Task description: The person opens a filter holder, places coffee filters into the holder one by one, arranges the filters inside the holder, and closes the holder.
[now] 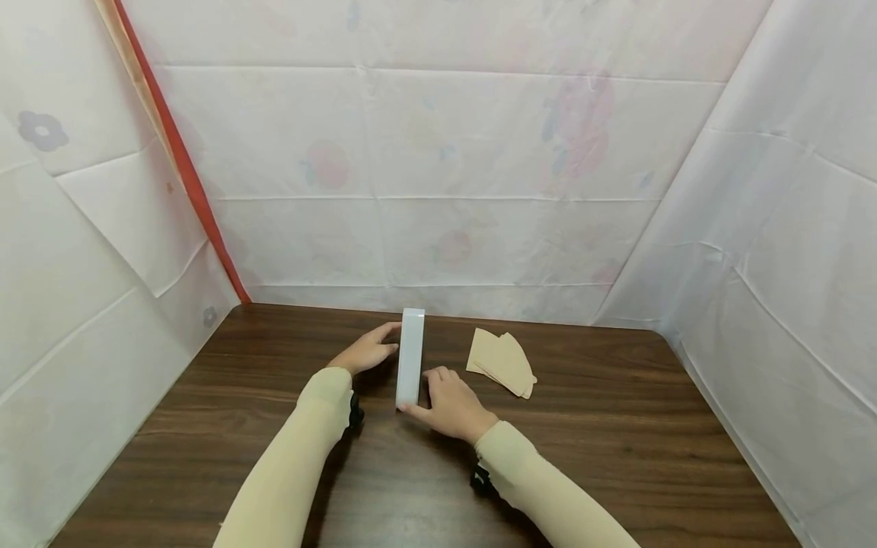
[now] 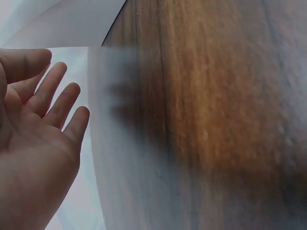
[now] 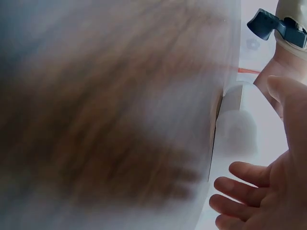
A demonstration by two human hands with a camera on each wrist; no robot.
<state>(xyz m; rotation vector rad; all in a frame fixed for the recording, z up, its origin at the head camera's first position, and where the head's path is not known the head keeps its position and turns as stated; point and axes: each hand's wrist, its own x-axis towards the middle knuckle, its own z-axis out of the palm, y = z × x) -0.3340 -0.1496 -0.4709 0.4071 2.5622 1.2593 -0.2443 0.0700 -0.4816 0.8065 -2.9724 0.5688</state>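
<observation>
A narrow white box (image 1: 411,359) lies on the wooden table between the two hands, its long side running away from me. On its left my left hand (image 1: 366,352) has its fingertips at the far part of the box; the left wrist view shows those fingers loosely extended beside the white surface (image 2: 67,24). Close to the right side is my right hand (image 1: 454,403), thumb at the near end of the box and the other fingers apart and relaxed. Whether every fingertip touches the box I cannot tell.
Several flat, cream-coloured paper-like pieces (image 1: 505,364) lie overlapping on the brown wooden table (image 1: 589,441), right of the box. White patterned cloth (image 1: 438,152) hangs behind and at both sides. A red strip (image 1: 181,156) runs down the left corner.
</observation>
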